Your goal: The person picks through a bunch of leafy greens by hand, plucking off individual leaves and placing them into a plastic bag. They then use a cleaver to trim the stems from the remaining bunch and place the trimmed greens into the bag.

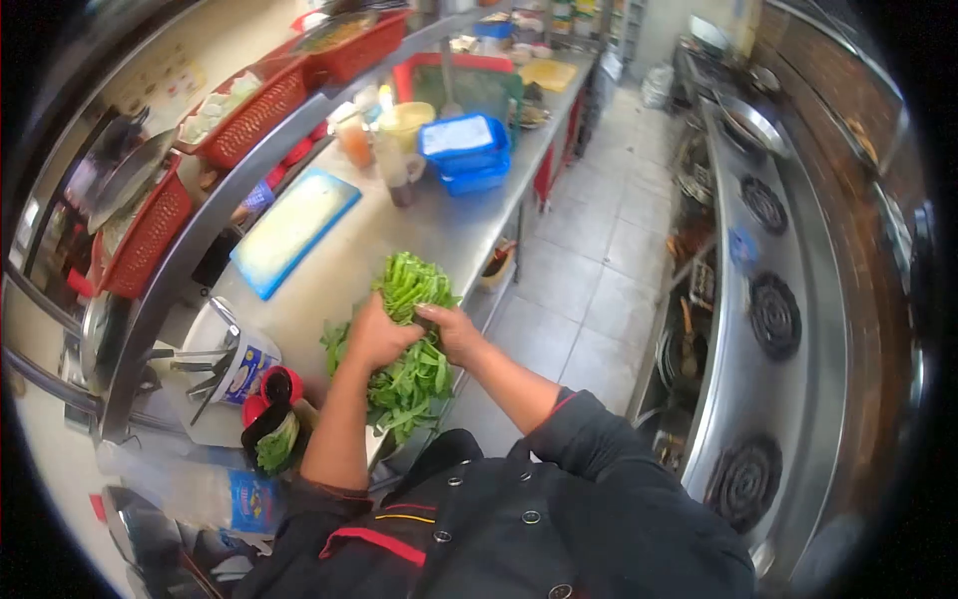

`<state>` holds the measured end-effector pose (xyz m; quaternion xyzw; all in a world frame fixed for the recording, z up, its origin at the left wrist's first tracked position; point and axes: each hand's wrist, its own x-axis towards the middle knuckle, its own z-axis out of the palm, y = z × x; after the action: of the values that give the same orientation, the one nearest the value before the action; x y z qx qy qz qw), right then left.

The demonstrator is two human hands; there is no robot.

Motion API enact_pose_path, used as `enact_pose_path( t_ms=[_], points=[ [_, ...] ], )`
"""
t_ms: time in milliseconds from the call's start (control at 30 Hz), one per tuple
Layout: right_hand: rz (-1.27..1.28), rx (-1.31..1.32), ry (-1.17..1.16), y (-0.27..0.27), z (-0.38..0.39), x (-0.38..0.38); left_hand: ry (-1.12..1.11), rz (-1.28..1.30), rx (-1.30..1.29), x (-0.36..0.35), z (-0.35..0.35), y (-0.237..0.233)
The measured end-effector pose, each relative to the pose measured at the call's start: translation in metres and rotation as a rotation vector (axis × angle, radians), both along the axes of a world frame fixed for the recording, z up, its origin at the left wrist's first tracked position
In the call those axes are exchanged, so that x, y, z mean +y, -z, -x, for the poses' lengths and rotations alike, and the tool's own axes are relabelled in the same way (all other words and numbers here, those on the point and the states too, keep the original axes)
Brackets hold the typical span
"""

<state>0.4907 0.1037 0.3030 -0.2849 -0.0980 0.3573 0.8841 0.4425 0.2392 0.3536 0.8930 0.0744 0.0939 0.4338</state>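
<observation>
Fingers point(399, 339) of my left hand point(374, 337) are clenching around a bunch of greens point(409, 285), and my right hand point(454, 331) is gripping it too. The bunch is lying at the bench point(419, 225) edge, its long axis pointing away from me toward the blue tubs point(464, 150).

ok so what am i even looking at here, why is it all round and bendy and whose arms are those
There is no machine here. A person wears one camera on the head, looking forward and down, and its wide lens bends the edges of the picture. The arms are that person's own. The left hand and the right hand both grip a bunch of leafy greens on a steel counter. Further along the counter lie a blue cutting board and stacked blue tubs. Red baskets sit on the shelf above it. Across the tiled aisle runs a row of gas burners.
</observation>
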Motion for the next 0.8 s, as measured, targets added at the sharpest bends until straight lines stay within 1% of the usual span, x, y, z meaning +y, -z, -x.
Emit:
enact_pose_path(
  t_ms=[67, 133, 167, 200, 233, 267, 333, 400, 467, 500, 567, 600, 667, 700, 767, 800],
  points=[
    [-0.008, 0.063, -0.114, 0.010, -0.035, 0.037, -0.043, -0.042, -0.017, 0.021, -0.022, -0.014],
    [-0.005, 0.031, -0.182, 0.024, -0.066, 0.071, -0.097, -0.122, 0.096, 0.047, -0.038, -0.014],
    [0.009, 0.083, -0.299, 0.035, -0.081, 0.086, -0.131, -0.125, 0.099, 0.057, -0.044, -0.009],
    [0.029, 0.136, -0.411, 0.044, -0.095, 0.101, -0.252, -0.180, 0.177, 0.064, -0.050, -0.002],
    [0.008, 0.126, -0.458, 0.050, -0.104, 0.111, -0.371, -0.227, 0.244, 0.073, -0.062, 0.002],
    [0.032, 0.125, -0.487, 0.056, -0.121, 0.120, -0.399, -0.202, 0.245, 0.081, -0.075, 0.009],
    [0.159, 0.139, -0.568, 0.085, -0.139, 0.135, -0.351, -0.218, 0.291, 0.097, -0.086, 0.032],
    [0.201, 0.184, -0.660, 0.108, -0.161, 0.147, -0.403, -0.196, 0.315, 0.110, -0.101, 0.063],
    [0.469, -0.038, -0.712, 0.120, -0.181, 0.153, -0.421, -0.241, 0.431, 0.119, -0.111, 0.084],
    [0.481, -0.020, -0.746, 0.125, -0.188, 0.157, -0.444, -0.221, 0.458, 0.120, -0.112, 0.089],
    [0.852, -0.252, -0.768, 0.130, -0.209, 0.161, -0.472, -0.231, 0.512, 0.120, -0.121, 0.095],
    [0.862, -0.265, -0.800, 0.128, -0.218, 0.158, -0.502, -0.210, 0.516, 0.122, -0.127, 0.099],
    [1.125, -0.708, -0.623, 0.118, -0.232, 0.151, -0.471, -0.342, 0.628, 0.125, -0.132, 0.106],
    [1.117, -0.727, -0.660, 0.117, -0.239, 0.146, -0.507, -0.326, 0.640, 0.125, -0.135, 0.105],
    [1.081, -1.260, -0.318, 0.118, -0.253, 0.135, -0.464, -0.464, 0.777, 0.122, -0.140, 0.098],
    [1.046, -1.289, -0.332, 0.103, -0.262, 0.129, -0.508, -0.463, 0.776, 0.120, -0.141, 0.093]
  ],
)
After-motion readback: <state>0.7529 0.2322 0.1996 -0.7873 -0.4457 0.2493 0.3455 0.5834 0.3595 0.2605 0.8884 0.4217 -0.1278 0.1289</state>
